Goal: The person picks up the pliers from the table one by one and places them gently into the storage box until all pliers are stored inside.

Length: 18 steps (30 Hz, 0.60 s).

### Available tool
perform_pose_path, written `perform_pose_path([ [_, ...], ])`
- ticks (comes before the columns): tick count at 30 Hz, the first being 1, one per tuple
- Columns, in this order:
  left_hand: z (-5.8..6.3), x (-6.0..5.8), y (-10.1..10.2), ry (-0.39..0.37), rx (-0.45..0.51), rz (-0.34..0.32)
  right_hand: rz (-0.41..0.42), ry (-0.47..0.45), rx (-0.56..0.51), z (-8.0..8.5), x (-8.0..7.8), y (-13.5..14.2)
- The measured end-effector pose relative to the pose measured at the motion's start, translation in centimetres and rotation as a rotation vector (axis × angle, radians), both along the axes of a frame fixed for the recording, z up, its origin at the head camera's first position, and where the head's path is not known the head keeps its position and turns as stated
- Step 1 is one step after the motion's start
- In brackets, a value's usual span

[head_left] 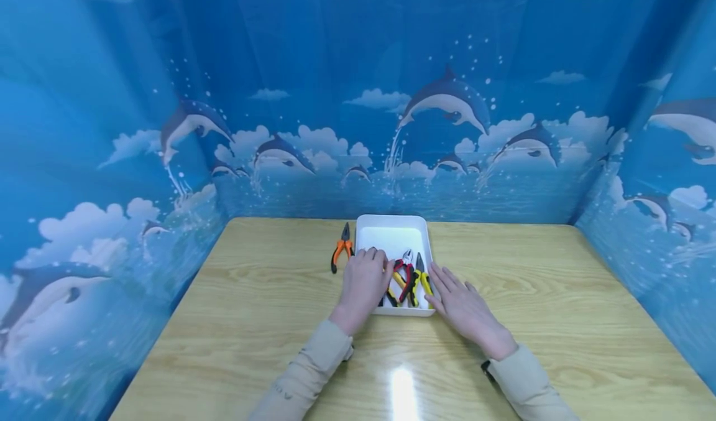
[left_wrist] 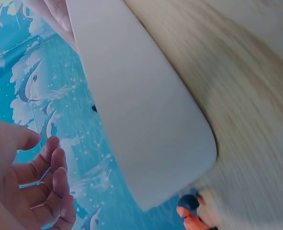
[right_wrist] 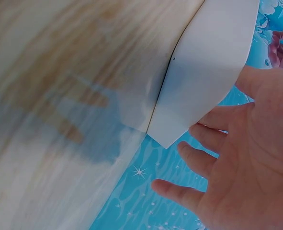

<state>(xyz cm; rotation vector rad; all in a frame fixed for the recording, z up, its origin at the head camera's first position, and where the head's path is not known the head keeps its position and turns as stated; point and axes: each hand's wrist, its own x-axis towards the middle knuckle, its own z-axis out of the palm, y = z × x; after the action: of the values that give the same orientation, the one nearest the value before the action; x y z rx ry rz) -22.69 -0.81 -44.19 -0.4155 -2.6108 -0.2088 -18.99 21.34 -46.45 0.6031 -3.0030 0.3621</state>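
Observation:
A white tray lies on the table with several pliers in its near half. Among them are red-and-black pliers and yellow-and-black pliers. My left hand hovers over the tray's left side and hides part of the contents; the left wrist view shows its fingers loosely bent and nothing in them. With fingers extended, my right hand lies along the tray's right wall and seems to touch it. Orange-and-black pliers lie outside the tray, left of it.
The tray and the loose pliers sit near the back edge of a wood-grain table. Blue curtains printed with dolphins surround the table at the back and both sides. A bright reflection shows on the tabletop in front of the tray.

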Motion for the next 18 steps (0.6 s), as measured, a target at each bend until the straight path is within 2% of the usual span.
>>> perform_pose_path([
  [9, 0.3, -0.7, -1.5, 0.005, 0.014, -0.008, 0.007, 0.006, -0.015, -0.2, -0.1, 0.2],
  [18, 1.0, -2.9, -4.1, -0.031, 0.041, 0.086, -0.003, -0.014, 0.001, 0.2, 0.1, 0.0],
])
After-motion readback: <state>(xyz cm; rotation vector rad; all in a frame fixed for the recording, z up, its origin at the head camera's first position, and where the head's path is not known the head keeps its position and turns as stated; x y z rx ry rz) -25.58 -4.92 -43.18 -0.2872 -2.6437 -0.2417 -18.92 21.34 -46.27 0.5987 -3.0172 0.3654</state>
